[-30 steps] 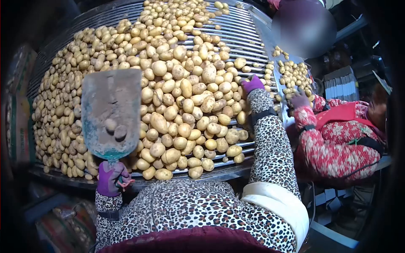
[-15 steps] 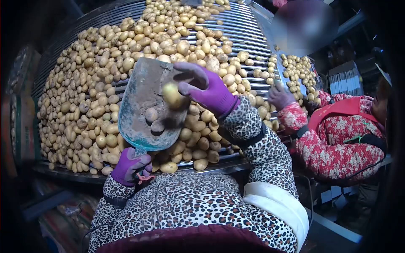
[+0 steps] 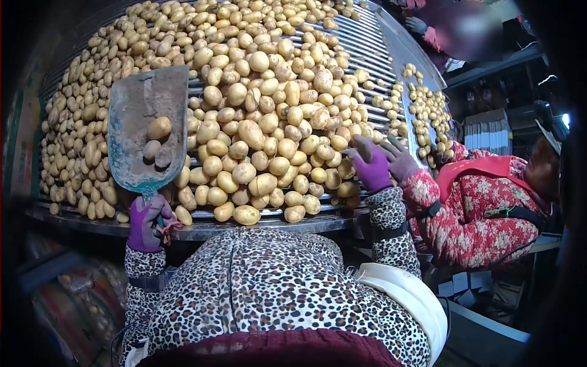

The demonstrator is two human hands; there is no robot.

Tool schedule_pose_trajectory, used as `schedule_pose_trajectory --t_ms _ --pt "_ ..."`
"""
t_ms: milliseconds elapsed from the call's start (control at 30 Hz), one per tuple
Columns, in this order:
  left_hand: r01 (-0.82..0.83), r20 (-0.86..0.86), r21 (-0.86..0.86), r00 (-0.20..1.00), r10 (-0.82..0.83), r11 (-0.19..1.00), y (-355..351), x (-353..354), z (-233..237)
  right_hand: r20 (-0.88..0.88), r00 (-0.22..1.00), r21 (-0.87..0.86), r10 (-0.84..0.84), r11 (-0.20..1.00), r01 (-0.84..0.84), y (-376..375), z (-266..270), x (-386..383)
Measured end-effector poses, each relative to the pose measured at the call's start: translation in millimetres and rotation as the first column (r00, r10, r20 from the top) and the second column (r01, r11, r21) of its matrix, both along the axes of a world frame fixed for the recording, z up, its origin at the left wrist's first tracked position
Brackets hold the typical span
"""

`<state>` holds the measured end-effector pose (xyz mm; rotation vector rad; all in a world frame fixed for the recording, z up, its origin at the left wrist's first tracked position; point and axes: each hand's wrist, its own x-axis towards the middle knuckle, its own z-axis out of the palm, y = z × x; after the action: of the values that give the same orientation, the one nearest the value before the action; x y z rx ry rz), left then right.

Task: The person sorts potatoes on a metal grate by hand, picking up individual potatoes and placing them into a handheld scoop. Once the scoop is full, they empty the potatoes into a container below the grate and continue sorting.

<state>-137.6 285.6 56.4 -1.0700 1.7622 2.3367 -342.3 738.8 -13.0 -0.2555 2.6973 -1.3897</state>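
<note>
My left hand (image 3: 147, 223), in a purple glove, is closed round the handle of a dirt-coated, teal-edged scoop (image 3: 131, 104). The scoop rests over the potatoes at the left. Inside it lie a yellow potato (image 3: 159, 128) and two darker, dirty lumps (image 3: 151, 149). My right hand (image 3: 370, 166), also in a purple glove, reaches to the right edge of the potato pile (image 3: 251, 134). Its fingers are apart, and I see nothing held in it. A co-worker's gloved hand (image 3: 400, 162) is close beside it.
Potatoes cover much of a metal roller table (image 3: 367, 46). Its front rail (image 3: 202, 232) runs along my body. At the right sits a co-worker in a red floral jacket (image 3: 471, 189), by a side channel of smaller potatoes (image 3: 428, 110). Another person is at the far right.
My right hand has released the yellow potato, which now lies in the scoop, and has moved right toward the co-worker's hand. The scoop and my left hand have shifted left.
</note>
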Motion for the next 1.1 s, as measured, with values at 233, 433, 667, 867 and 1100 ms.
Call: schedule_pose_trajectory --t_ms 233,433,667,867,1100 --pt "0.010 0.023 -0.034 1.000 -0.010 0.999 -2.9 0.6 -13.0 -0.275 0.840 0.524 0.468 0.806 -0.277 -84.0 37.1 -10.4" --pt "0.002 0.016 -0.045 1.000 -0.001 0.999 -0.1 1.2 -3.1 -0.227 0.710 0.681 0.666 0.630 -0.374 -129.2 18.5 -42.7" --pt "-0.053 -0.025 -0.023 0.998 0.052 0.998 -0.4 3.6 -12.6 -0.129 0.858 0.731 0.498 0.632 -0.257 -63.8 2.4 -63.2" --pt "-0.019 0.002 0.033 1.000 0.019 0.999 -0.5 -2.4 -0.6 0.078 0.984 0.886 0.157 0.441 -0.140 -4.1 23.3 -67.5" --pt "-0.051 -0.041 0.085 0.998 0.055 0.995 -4.1 0.3 -10.9 -0.282 0.688 0.707 0.669 0.629 -0.321 -164.5 48.4 -63.0"
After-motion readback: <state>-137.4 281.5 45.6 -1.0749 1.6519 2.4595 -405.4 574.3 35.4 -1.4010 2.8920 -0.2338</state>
